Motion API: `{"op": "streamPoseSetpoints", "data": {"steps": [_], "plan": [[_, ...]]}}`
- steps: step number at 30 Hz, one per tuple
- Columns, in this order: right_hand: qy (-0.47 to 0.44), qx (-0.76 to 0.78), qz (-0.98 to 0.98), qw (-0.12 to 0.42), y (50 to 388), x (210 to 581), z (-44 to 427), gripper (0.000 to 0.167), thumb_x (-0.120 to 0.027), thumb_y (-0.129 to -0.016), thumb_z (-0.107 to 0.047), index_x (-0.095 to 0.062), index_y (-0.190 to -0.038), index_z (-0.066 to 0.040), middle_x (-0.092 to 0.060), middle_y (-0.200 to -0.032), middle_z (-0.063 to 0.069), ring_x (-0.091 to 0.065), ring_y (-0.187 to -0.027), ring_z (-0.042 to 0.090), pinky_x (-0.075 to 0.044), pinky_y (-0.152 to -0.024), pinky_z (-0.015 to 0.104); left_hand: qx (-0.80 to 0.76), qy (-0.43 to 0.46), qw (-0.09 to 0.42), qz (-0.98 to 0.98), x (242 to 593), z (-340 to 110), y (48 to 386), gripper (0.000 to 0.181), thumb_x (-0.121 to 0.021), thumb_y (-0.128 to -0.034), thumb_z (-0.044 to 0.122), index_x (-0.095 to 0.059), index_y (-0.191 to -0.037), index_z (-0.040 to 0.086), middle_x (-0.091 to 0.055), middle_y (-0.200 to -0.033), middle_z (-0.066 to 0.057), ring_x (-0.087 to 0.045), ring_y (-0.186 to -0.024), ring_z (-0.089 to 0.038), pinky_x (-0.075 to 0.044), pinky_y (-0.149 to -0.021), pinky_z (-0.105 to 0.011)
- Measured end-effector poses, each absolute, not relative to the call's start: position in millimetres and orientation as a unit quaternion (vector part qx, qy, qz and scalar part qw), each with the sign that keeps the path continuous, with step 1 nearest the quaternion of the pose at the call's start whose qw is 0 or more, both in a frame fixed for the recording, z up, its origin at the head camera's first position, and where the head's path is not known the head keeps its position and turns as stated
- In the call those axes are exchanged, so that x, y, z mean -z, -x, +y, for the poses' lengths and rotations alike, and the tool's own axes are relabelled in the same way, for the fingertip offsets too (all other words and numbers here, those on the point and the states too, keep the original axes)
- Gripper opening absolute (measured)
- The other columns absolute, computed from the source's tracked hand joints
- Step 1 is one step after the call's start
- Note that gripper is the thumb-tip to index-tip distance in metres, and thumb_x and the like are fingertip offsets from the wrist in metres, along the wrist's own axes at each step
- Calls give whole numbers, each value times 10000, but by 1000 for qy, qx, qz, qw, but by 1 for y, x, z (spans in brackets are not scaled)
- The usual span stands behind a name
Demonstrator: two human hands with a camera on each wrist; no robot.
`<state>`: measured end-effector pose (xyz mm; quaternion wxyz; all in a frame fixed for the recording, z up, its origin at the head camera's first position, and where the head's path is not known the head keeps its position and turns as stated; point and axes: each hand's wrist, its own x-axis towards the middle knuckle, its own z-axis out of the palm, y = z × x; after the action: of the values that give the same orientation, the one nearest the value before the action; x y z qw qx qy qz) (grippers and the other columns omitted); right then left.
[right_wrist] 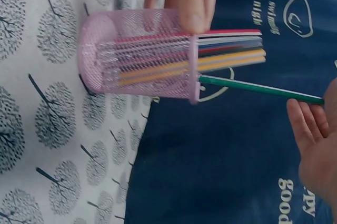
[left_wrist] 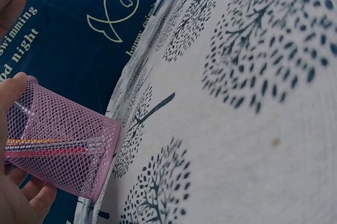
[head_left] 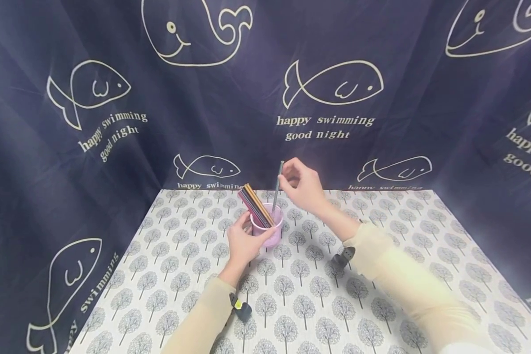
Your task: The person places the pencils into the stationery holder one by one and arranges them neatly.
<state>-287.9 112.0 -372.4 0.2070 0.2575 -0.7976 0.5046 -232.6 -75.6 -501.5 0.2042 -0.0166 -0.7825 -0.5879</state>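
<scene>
A pink mesh pencil cup (head_left: 272, 240) stands on the cloth, with several colored pencils (head_left: 257, 206) leaning in it toward the left. My left hand (head_left: 244, 239) grips the cup around its side near the rim, as the left wrist view also shows on the mesh cup (left_wrist: 68, 134). Above the cup, my right hand (head_left: 302, 185) pinches a green pencil (right_wrist: 258, 88) near its upper end. The pencil's lower end is at the cup's mouth, apart from the other pencils. In the right wrist view, red, white, blue and yellow pencils (right_wrist: 231, 50) stick out past the rim.
The table (head_left: 194, 275) is covered by a white cloth with a grey tree print. A dark blue curtain (head_left: 256, 128) with fish and whale drawings hangs behind it and along both sides. Both forearms wear cream sleeves (head_left: 398, 260) and wrist cameras (head_left: 346, 255).
</scene>
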Motion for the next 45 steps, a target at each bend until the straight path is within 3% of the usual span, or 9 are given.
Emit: {"op": "streamPoseSetpoints", "data": {"steps": [16,31,45], "plan": [[-286,-394,-864,129,291,406,89,84,-692,-999,-80,-623,-1047,-75,-753,-944,80,-754,-888,216,-700,-791,327,588,26,202,-783,500,-76,232,728,-1027,-676,312,-721,-1296,83,-784,-1196,-145,-767,-1123,-304,-664,-1001,-410],[-309,-372,-862,152,295,418,69,97,-727,-968,-75,-654,-1031,-63,-755,-905,69,-740,-826,190,-668,-718,233,589,31,210,-780,499,-76,231,730,-1021,-691,306,-718,-1307,57,-781,-1190,-187,-765,-1110,-364,-674,-973,-446],[-318,-364,-856,182,294,418,53,117,-751,-931,-19,-653,-993,-33,-755,-892,94,-744,-805,220,-675,-763,326,590,38,204,-780,501,-77,233,708,-999,-712,274,-709,-1324,71,-777,-1216,-171,-757,-1146,-346,-662,-1002,-419]]}}
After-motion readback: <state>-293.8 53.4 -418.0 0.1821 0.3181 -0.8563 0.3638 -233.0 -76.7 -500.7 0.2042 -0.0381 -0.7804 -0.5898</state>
